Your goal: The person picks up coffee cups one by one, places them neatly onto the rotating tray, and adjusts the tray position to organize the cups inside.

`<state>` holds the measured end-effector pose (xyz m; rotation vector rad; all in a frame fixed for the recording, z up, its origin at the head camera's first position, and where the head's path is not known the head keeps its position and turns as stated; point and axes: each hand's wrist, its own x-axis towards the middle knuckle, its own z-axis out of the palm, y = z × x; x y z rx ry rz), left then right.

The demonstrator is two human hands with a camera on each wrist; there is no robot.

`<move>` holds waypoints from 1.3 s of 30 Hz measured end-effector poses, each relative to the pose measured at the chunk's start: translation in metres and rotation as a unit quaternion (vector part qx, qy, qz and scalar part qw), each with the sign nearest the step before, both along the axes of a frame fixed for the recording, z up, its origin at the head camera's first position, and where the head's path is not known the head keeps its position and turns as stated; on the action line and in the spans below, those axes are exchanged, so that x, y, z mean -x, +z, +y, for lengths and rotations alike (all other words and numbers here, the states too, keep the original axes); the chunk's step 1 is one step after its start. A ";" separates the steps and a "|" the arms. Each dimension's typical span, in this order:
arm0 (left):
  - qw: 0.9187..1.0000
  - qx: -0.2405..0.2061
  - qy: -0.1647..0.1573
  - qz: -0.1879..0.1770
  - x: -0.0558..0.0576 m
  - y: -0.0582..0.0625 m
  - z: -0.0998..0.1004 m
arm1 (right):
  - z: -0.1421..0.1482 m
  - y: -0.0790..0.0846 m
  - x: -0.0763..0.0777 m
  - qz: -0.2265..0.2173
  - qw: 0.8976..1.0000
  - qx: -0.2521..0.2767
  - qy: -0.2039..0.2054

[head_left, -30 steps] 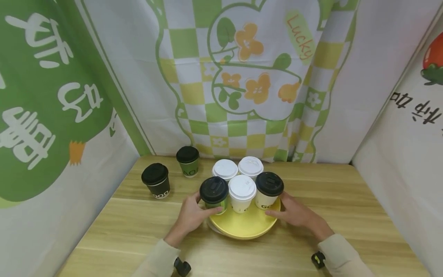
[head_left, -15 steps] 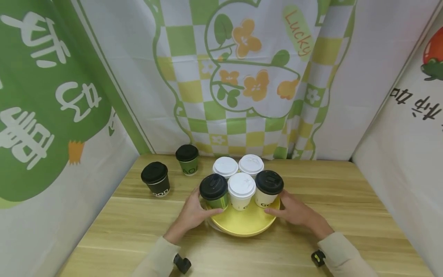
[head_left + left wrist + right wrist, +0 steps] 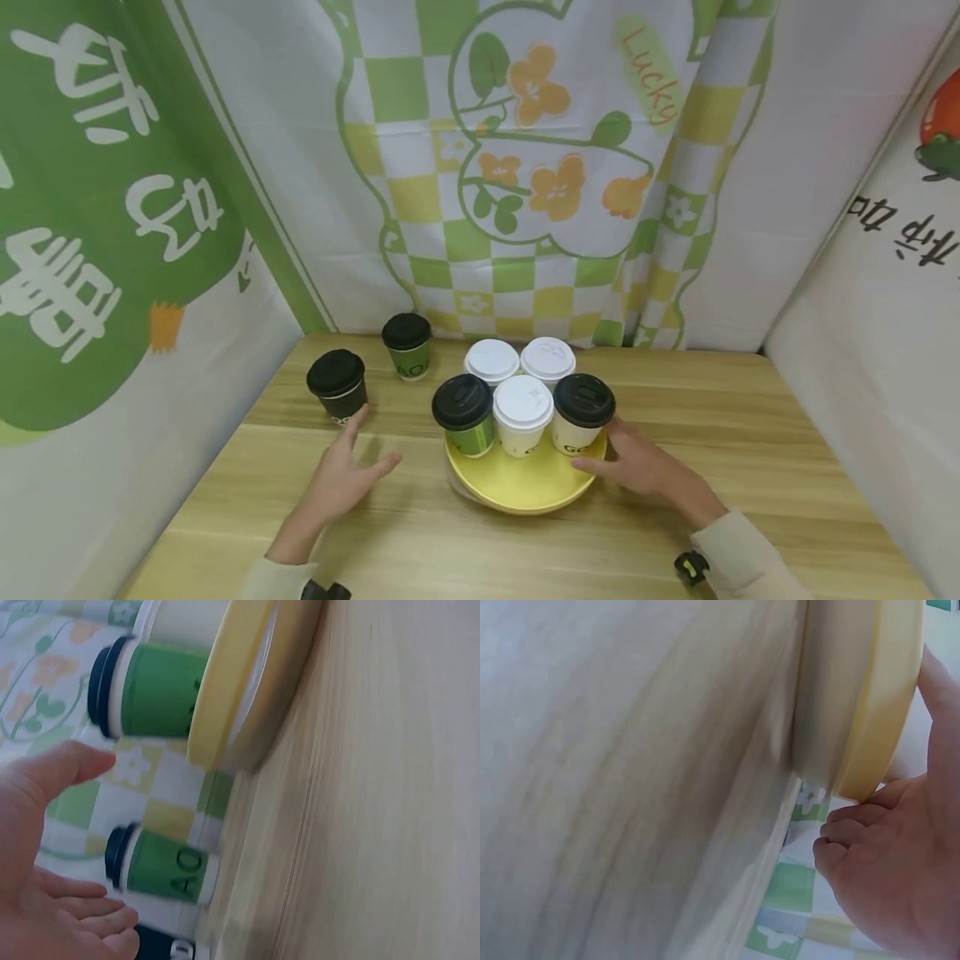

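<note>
In the head view, several lidded paper coffee cups stand close together on a round yellow tray [image 3: 525, 487]. A green cup with a black lid [image 3: 472, 437] is at its left, a white-lidded cup [image 3: 522, 417] in the middle and a cream cup with a black lid [image 3: 577, 437] at the right. My right hand [image 3: 641, 458] holds the cream cup, thumb in front and fingers around its far side. My left hand [image 3: 337, 479] is spread, with nothing in it, over the table left of the tray. Its index fingertip overlaps the dark cup [image 3: 345, 406]; contact cannot be told.
Another green cup with a black lid [image 3: 410, 360] stands at the back left of the wooden table [image 3: 735, 433]. Two more white-lidded cups [image 3: 491, 360] are at the back of the tray. Patterned cloth [image 3: 495, 275] hangs behind the table.
My left hand has let go of the green cup on the tray and moved left towards the dark cup. The right hand stays at the cream cup.
</note>
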<state>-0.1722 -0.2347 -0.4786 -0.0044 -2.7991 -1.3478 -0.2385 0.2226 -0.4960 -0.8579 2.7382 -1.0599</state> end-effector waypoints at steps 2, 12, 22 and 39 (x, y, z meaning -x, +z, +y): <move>1.000 -0.002 0.016 0.002 -0.001 0.001 -0.013 | 0.002 0.002 -0.003 -0.008 1.000 -0.004 -0.011; 0.997 0.009 0.080 0.000 0.023 -0.008 -0.066 | -0.001 0.008 -0.022 0.017 1.000 -0.017 -0.020; 0.992 -0.051 0.112 -0.025 0.048 -0.018 -0.089 | -0.005 0.023 -0.050 -0.049 0.997 -0.065 -0.014; 0.991 -0.085 0.096 0.043 0.081 -0.028 -0.079 | 0.030 0.027 -0.001 -0.030 0.996 -0.065 -0.043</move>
